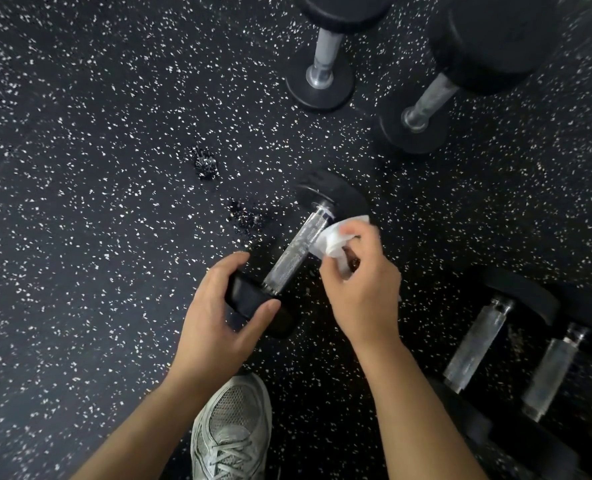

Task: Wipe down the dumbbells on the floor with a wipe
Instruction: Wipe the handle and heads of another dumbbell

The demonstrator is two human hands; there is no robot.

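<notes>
Right hand (360,289) pinching wipe (332,240) against dumbbell (296,251) handle, centre frame, left hand (218,320) gripping its 7 o'clock head; risk: dumbbell rolling, should grip slacken.

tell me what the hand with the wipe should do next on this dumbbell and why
Probably slide the wipe down the knurled handle toward the near head. The right hand holds it against the handle's far end, most of the handle lies bare below, and the left hand grips the near head.
</notes>
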